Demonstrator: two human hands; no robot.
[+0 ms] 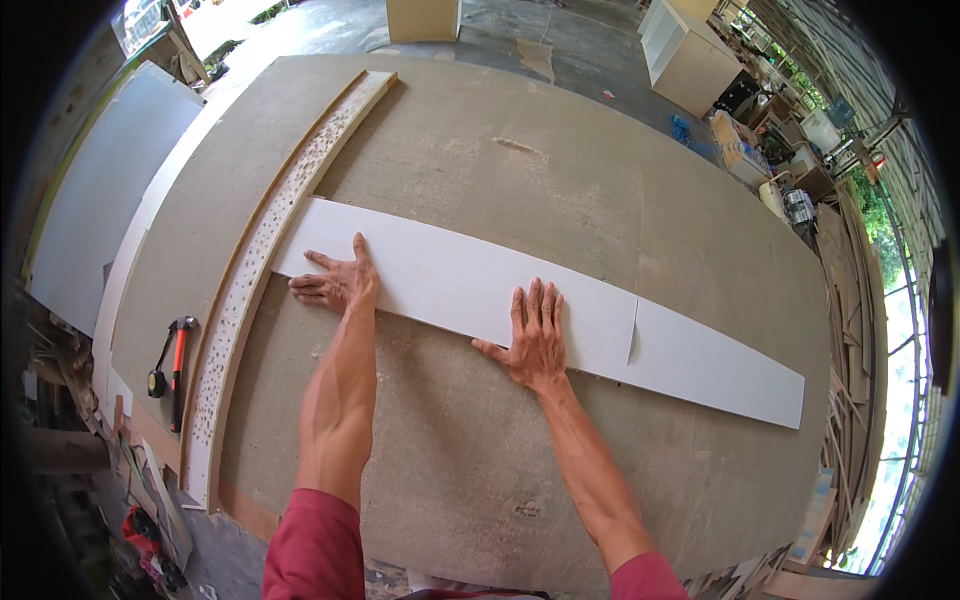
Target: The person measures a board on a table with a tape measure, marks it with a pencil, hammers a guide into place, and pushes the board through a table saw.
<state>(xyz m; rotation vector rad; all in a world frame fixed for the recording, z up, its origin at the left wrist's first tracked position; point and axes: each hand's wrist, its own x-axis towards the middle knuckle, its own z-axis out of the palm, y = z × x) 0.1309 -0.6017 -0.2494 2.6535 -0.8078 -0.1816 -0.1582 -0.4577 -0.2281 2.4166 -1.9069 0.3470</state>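
A long white board (450, 265) lies flat across the large grey-brown work table (480, 450), slanting down to the right. Its left end meets a long wooden rail (275, 220) whose top is pitted with many holes. Near that end my left hand (345, 280) rests with fingers spread, partly on the board and partly over its near edge. My right hand (535, 335) lies flat on the board around its middle, thumb out at the near edge. A second white piece (715, 360) continues rightward, a thin seam between the two. Neither hand grips anything.
Left of the rail lie a hammer (180, 370) with an orange-and-black handle and a tape measure (157, 382). A large pale panel (115, 200) leans at the far left. Stacked wood strips (850, 320) stand along the right side. A white cabinet (690, 60) is on the floor beyond.
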